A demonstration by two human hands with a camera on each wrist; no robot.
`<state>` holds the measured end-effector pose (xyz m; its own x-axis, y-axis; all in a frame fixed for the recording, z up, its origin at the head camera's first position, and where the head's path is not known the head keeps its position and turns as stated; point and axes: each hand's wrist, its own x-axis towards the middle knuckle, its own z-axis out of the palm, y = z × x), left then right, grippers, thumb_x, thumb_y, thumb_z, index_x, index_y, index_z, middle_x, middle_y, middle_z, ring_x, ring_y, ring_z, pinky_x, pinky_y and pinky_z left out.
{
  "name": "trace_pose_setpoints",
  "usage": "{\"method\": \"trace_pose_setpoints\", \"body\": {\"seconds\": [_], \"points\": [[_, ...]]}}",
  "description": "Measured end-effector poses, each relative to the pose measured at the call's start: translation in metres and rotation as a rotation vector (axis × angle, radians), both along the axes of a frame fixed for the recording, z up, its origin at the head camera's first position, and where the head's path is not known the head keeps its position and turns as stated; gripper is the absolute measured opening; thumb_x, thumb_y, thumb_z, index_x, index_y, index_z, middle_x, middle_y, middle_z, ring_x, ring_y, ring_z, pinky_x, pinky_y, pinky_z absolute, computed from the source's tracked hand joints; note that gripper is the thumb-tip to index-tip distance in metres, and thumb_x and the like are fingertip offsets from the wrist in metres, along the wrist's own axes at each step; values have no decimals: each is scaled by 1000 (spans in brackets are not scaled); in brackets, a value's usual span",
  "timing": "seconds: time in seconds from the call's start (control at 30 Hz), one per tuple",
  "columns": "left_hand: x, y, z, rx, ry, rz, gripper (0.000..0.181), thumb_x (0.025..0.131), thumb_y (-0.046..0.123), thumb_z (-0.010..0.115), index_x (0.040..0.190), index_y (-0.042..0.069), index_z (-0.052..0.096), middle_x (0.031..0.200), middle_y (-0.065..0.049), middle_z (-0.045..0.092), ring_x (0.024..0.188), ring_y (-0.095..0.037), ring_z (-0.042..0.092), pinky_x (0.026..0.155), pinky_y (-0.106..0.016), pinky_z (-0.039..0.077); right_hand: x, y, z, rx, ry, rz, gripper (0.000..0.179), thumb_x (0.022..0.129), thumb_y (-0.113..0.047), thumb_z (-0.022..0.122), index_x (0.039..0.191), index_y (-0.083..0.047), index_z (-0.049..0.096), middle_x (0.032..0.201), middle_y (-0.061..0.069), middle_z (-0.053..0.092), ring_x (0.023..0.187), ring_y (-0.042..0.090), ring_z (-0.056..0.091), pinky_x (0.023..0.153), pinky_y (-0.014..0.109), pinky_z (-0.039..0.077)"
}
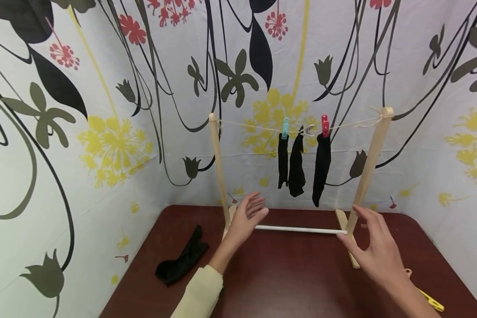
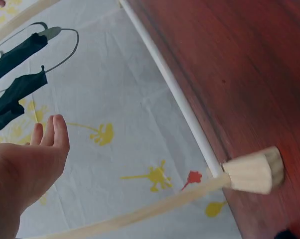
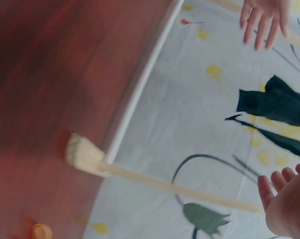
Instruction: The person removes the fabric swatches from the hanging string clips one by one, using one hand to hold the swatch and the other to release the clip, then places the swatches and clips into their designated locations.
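My left hand (image 1: pixel 244 218) is in the air near the left wooden post (image 1: pixel 218 163), fingers relaxed and holding nothing. My right hand (image 1: pixel 375 245), thumb and fingers spread, is beside the foot of the right wooden post (image 1: pixel 369 168); contact cannot be told. Between the posts a thin string (image 1: pixel 248 126) carries three black socks: a narrow one (image 1: pixel 283 161) under a light blue clothespin (image 1: pixel 285 127), a middle one (image 1: pixel 297 170), and a right one (image 1: pixel 322 170) under a red clothespin (image 1: pixel 325 126). What holds the middle sock is hard to make out.
Left of the rack, another black sock (image 1: pixel 183 260) lies on the dark red table (image 1: pixel 294 278). A white rod (image 1: pixel 302 229) joins the posts low down. At the right, a yellow plastic piece (image 1: pixel 433 301) lies partly behind my forearm. A flower-patterned cloth (image 1: pixel 175 145) hangs behind.
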<state>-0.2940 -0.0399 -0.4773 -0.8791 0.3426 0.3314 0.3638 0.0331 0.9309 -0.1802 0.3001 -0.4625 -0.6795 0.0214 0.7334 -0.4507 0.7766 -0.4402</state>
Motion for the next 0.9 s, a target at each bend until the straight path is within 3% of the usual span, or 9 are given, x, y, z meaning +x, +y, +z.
{"method": "trace_pose_setpoints", "body": {"seconds": [0.17, 0.37, 0.5, 0.6, 0.73, 0.9], "points": [[-11, 12, 5, 100, -86, -46, 61, 106, 32, 67, 160, 20, 42, 159, -14, 54, 144, -30, 58, 116, -40, 51, -9, -10, 15, -1, 64, 45, 89, 75, -10, 92, 155, -10, 52, 147, 22, 55, 133, -1, 46, 106, -2, 29], [-30, 31, 9, 264, -202, -122, 56, 108, 27, 63, 159, 14, 44, 163, -18, 49, 138, -36, 62, 114, -46, 53, -16, -29, 33, -16, 97, 70, 89, 74, -9, 92, 154, -12, 54, 148, 19, 57, 125, 5, 51, 99, 2, 34], [-44, 42, 18, 339, -286, -174, 52, 109, 26, 62, 158, 18, 47, 162, -9, 51, 133, -33, 67, 113, -47, 53, -21, -45, 45, -39, 129, 103, 92, 72, -3, 94, 154, -11, 53, 146, 19, 59, 126, 6, 54, 102, 4, 37], [-51, 50, 27, 369, -329, -187, 49, 108, 23, 63, 155, 17, 51, 154, -2, 59, 120, -24, 74, 107, -41, 57, -23, -56, 54, -46, 136, 107, 96, 70, 0, 95, 155, -10, 52, 147, 17, 59, 125, 14, 55, 103, 4, 36], [-55, 60, 33, 429, -405, -171, 42, 106, 17, 65, 147, 12, 57, 131, 0, 68, 102, -14, 76, 89, -27, 58, -26, -67, 67, -48, 131, 127, 92, 75, -2, 93, 156, -13, 52, 150, 14, 59, 124, 22, 57, 105, 4, 36], [-56, 70, 35, 446, -451, -143, 28, 105, 15, 68, 132, 11, 64, 113, 2, 72, 92, -11, 75, 81, -24, 57, -31, -72, 91, -59, 171, 168, 86, 78, 0, 89, 155, -14, 54, 150, 13, 61, 128, 25, 59, 107, 7, 38]]}}
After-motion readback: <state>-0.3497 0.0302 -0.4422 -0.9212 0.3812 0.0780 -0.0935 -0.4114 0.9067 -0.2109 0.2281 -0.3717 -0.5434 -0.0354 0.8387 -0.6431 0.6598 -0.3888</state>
